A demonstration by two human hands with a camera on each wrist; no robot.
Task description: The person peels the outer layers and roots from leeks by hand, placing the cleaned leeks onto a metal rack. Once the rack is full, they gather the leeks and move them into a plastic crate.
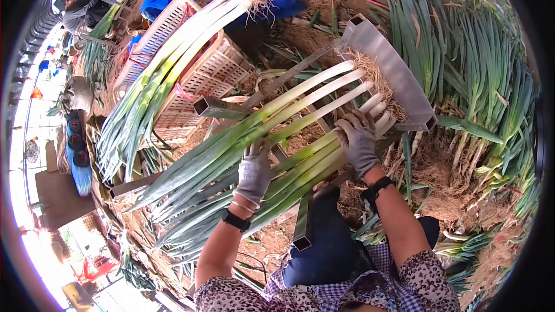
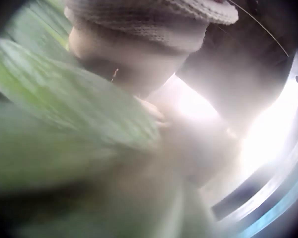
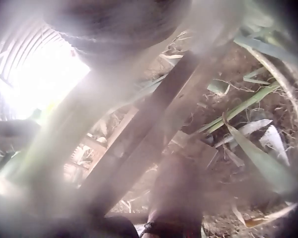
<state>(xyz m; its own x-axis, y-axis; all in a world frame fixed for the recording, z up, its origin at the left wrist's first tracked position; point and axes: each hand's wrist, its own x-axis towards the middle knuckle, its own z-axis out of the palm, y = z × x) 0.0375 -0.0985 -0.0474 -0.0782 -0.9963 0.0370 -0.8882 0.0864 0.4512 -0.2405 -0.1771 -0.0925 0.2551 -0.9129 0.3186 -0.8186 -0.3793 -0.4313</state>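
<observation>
Several leeks (image 1: pixel 324 107) lie slanted across a metal stand (image 1: pixel 303 225), roots close to its upright end plate (image 1: pixel 393 63). My gloved right hand (image 1: pixel 358 141) grips the white stalks of the lower leeks near the roots. Farther down, my gloved left hand (image 1: pixel 254 173) holds leeks where white turns to green, its fingertips partly hidden among the leaves. Three leeks above the right hand lie spread a little apart. Blurred green leaves (image 2: pixel 74 99) fill much of the left wrist view, under the glove cuff (image 2: pixel 139 25). A pale stalk blurs across the right wrist view.
A bundle of leeks (image 1: pixel 191 40) rests across plastic crates (image 1: pixel 202 81) at upper left. Many more leeks (image 1: pixel 480 75) are heaped on the right. Trimmings and soil (image 3: pixel 238 114) cover the ground below the stand. Another person (image 1: pixel 81 11) sits at far upper left.
</observation>
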